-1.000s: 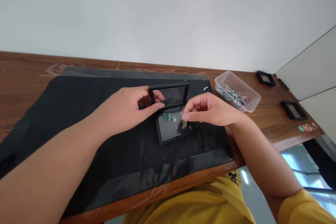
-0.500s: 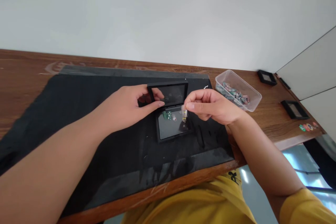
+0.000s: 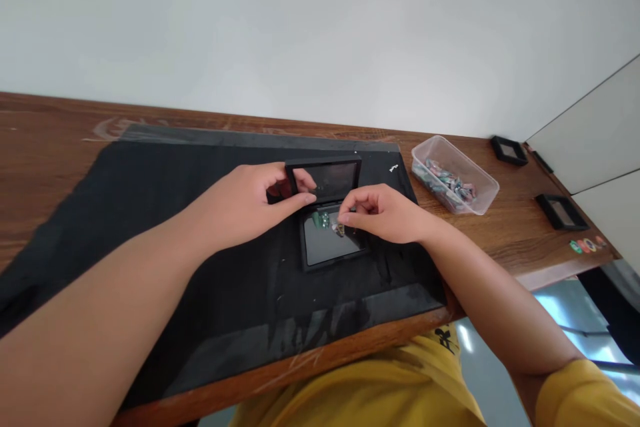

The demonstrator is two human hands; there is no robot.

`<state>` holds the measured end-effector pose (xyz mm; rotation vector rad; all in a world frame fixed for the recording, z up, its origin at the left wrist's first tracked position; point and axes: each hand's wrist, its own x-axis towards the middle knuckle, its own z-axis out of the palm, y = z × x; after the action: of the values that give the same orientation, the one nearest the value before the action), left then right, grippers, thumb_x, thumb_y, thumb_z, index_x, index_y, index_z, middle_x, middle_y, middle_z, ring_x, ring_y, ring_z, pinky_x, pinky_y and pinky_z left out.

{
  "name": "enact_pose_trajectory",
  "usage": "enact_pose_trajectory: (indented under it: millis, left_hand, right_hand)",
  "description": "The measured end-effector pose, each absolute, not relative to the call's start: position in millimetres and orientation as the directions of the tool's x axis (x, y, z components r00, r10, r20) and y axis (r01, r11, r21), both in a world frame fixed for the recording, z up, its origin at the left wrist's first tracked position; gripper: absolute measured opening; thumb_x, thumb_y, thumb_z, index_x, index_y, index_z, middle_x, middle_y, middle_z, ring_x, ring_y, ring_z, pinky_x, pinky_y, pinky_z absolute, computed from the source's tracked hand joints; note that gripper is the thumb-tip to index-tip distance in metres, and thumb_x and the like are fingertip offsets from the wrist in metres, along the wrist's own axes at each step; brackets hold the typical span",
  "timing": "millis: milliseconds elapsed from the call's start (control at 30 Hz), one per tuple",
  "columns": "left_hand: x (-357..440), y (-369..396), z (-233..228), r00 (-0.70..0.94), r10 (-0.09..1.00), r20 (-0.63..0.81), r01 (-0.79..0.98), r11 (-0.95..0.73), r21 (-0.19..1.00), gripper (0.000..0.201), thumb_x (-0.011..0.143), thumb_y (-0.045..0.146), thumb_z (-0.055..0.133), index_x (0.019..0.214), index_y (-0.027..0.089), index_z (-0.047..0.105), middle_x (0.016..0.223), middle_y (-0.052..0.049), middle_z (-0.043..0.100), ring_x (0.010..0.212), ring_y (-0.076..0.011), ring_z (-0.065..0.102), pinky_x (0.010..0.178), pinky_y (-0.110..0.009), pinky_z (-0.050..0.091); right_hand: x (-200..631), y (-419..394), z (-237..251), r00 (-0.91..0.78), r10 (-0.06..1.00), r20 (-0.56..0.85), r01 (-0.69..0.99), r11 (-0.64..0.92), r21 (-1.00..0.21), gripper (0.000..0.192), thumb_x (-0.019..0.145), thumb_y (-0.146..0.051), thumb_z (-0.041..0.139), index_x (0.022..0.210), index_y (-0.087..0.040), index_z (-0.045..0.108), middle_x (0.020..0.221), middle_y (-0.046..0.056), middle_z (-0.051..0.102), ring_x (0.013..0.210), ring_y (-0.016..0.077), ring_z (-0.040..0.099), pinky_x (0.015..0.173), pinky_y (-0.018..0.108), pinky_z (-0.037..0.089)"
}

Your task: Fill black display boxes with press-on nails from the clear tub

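Left hand [image 3: 250,203] grips one lid [image 3: 325,179]; right hand [image 3: 385,213] pinches one small piece [image 3: 340,229], perhaps beside two others.

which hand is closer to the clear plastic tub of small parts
Right. The right hand is over the open black case, with bare mat between it and the clear plastic tub. The left hand holds the case lid, farther away.

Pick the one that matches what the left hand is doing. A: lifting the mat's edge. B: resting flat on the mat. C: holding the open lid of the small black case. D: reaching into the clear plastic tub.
C: the left hand pinches the raised lid of the small black case, thumb at its edge.
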<state>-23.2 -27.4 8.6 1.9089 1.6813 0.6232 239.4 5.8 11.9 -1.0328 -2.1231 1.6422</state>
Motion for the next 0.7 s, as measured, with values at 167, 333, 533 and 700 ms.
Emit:
enact_pose_trajectory:
  millis: [167,333,533,700]
  left_hand:
    - [-22.8,-27.9,8.7,0.133,0.991,0.000,0.752,-0.101,0.651,0.048,0.087,0.070,0.065,0.103,0.027,0.080,0.095,-0.004,0.085,0.085,-0.0276,0.076,0.075,-0.038,0.053]
    - [-23.4,-28.7,8.8,0.126,0.992,-0.006,0.756,-0.092,0.648,0.048,0.089,0.069,0.065,0.105,0.027,0.081,0.097,-0.005,0.085,0.088,-0.0282,0.077,0.076,-0.038,0.054]
    - [-22.5,-28.5,9.4,0.138,0.990,0.009,0.755,-0.112,0.647,0.048,0.087,0.069,0.065,0.104,0.028,0.081,0.097,-0.004,0.085,0.088,-0.0286,0.077,0.076,-0.038,0.055]
    - [-23.1,-27.4,7.7,0.139,0.990,0.002,0.766,-0.109,0.633,0.051,0.088,0.071,0.064,0.107,0.027,0.081,0.096,-0.006,0.085,0.087,-0.0286,0.077,0.075,-0.039,0.056]
  right_hand:
    - [239.7,4.0,19.5,-0.665,0.710,-0.233,0.479,0.165,-0.862,0.017,0.099,-0.026,0.082,0.089,-0.017,0.073,0.060,-0.011,0.049,0.057,0.0091,0.039,0.060,0.026,0.029]
    - [237.7,1.5,22.6,-0.636,0.729,-0.254,0.522,0.164,-0.837,0.017,0.101,-0.025,0.077,0.088,-0.018,0.069,0.062,-0.010,0.052,0.059,0.0096,0.042,0.063,0.027,0.032]
    - [238.8,1.9,18.7,-0.635,0.730,-0.253,0.511,0.151,-0.846,0.017,0.104,-0.028,0.071,0.090,-0.018,0.068,0.068,-0.007,0.060,0.063,0.0109,0.048,0.064,0.027,0.035]
    - [242.0,5.3,21.9,-0.730,0.641,-0.236,0.331,0.030,-0.943,0.031,0.096,-0.042,0.086,0.088,-0.019,0.068,0.074,-0.005,0.062,0.068,0.0107,0.050,0.065,0.025,0.039]
